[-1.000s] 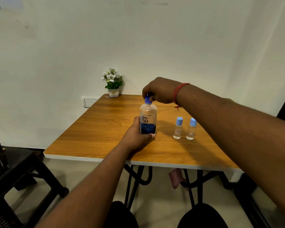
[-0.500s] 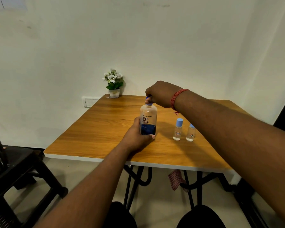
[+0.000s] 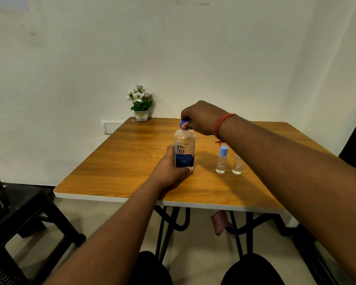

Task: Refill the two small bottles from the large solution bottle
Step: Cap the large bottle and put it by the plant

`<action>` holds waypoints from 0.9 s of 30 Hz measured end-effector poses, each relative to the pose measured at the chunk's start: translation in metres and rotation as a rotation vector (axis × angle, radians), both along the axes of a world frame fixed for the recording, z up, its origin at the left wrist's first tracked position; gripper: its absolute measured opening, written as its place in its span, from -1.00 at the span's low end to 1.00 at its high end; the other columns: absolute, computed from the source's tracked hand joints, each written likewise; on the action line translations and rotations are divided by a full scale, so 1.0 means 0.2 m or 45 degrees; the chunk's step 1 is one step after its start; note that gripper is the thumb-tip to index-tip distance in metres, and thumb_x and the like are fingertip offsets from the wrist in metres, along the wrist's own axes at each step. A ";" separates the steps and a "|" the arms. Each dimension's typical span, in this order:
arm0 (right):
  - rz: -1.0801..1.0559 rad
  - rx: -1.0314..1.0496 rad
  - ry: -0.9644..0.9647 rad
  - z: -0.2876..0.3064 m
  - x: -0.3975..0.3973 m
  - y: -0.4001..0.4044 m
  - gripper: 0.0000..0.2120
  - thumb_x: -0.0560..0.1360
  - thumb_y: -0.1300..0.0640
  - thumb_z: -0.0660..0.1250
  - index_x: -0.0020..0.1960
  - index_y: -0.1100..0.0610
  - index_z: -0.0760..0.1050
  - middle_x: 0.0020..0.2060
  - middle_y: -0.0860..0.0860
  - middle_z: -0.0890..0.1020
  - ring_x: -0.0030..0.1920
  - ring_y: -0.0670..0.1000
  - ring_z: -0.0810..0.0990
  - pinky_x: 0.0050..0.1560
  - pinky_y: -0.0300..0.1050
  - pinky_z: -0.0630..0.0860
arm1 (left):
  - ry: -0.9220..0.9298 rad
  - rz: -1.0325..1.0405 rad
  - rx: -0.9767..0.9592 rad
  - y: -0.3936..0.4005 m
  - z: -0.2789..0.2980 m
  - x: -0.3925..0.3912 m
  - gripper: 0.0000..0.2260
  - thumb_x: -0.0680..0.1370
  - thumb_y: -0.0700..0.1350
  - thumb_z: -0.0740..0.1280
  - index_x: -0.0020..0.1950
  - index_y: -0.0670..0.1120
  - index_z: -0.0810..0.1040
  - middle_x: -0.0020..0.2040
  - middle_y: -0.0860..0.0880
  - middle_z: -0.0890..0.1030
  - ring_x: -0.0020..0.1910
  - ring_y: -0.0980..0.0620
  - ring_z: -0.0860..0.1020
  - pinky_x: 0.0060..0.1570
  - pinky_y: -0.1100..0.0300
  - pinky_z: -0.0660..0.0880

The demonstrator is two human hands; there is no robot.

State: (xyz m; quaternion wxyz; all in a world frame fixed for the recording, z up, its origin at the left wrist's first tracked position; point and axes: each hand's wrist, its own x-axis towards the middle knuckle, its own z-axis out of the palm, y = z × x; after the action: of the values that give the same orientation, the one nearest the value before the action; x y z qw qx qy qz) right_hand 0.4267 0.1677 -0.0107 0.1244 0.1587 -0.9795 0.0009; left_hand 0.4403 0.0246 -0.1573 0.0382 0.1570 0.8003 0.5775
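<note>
While the refill had not yet begun, the items stood as follows, largest first.

Worktop (image 3: 115, 161): wood-grain top with a pale edge band, on a dark folding frame.

Large solution bottle (image 3: 184, 150): upright near the middle of the worktop, somewhat toward the near edge; clear walls, blue label on the lower body. It appeared to be plastic, rigid enough to hold by the waist yet likely to give under a hard squeeze; its fill level could not be read, so its weight was uncertain. The smooth wall looked slippery, so the labelled lower body seemed the better hold.

Left hand (image 3: 169, 171): fingers wrapped around the lower body of the large bottle, bracing it against the worktop.

Right hand (image 3: 201, 118): above the bottle, fingers pinching the blue cap (image 3: 183, 123), apparently to open it. A red thread band (image 3: 222, 125) sat at the wrist.

Potted flowers (image 3: 140, 103): at the far left corner.

Two small bottles: standing side by side, just apart, right of the large bottle toward the right edge, both upright. The left small bottle (image 3: 221, 161) wore a light blue cap; the right small bottle (image 3: 237, 166) was partly hidden by the forearm. Both looked light and easily tipped, best steadied at the body while filling.
</note>
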 end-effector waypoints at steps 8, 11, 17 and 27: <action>-0.066 0.137 0.026 0.01 -0.01 -0.03 -0.65 0.58 -0.12 0.28 0.11 0.15 0.56 -0.05 0.10 0.61 -0.08 0.04 0.52 -0.10 -0.11 0.41 | 0.015 0.008 -0.025 0.00 0.00 -0.01 -0.30 0.45 -0.20 0.50 0.46 0.12 0.23 0.13 0.24 0.46 0.11 0.21 0.45 -0.07 0.32 0.40; -0.082 0.169 0.036 0.01 0.00 -0.04 -0.62 0.59 -0.16 0.24 0.11 0.16 0.55 -0.10 0.07 0.57 -0.09 0.04 0.52 -0.11 -0.10 0.42 | 0.020 0.003 -0.026 0.00 -0.01 -0.01 -0.30 0.46 -0.21 0.50 0.46 0.12 0.23 0.08 0.25 0.47 0.00 0.27 0.46 -0.12 0.37 0.39; -0.120 0.189 0.065 0.00 0.01 -0.06 -0.58 0.59 -0.22 0.20 0.07 0.14 0.53 -0.15 0.04 0.51 -0.12 0.03 0.49 -0.13 -0.10 0.40 | 0.030 -0.006 -0.025 0.00 -0.01 -0.01 -0.32 0.46 -0.23 0.50 0.45 0.11 0.23 0.10 0.22 0.46 0.05 0.22 0.46 -0.15 0.39 0.39; -0.274 -0.748 0.220 -0.18 0.13 -0.02 -0.51 0.61 -0.15 0.21 0.37 0.19 0.39 0.19 0.12 0.57 0.19 0.11 0.53 0.14 -0.01 0.49 | -0.013 -0.073 0.102 -0.01 -0.04 -0.01 -0.27 0.43 -0.16 0.53 0.46 0.19 0.23 0.28 0.10 0.54 0.27 0.06 0.53 0.22 0.03 0.54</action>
State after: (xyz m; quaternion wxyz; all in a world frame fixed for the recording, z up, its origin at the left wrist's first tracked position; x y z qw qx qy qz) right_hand 0.4522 0.1633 -0.0463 0.2469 0.0111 -0.9343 0.2569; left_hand 0.4376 0.0227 -0.1652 0.0526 0.1784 0.7714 0.6086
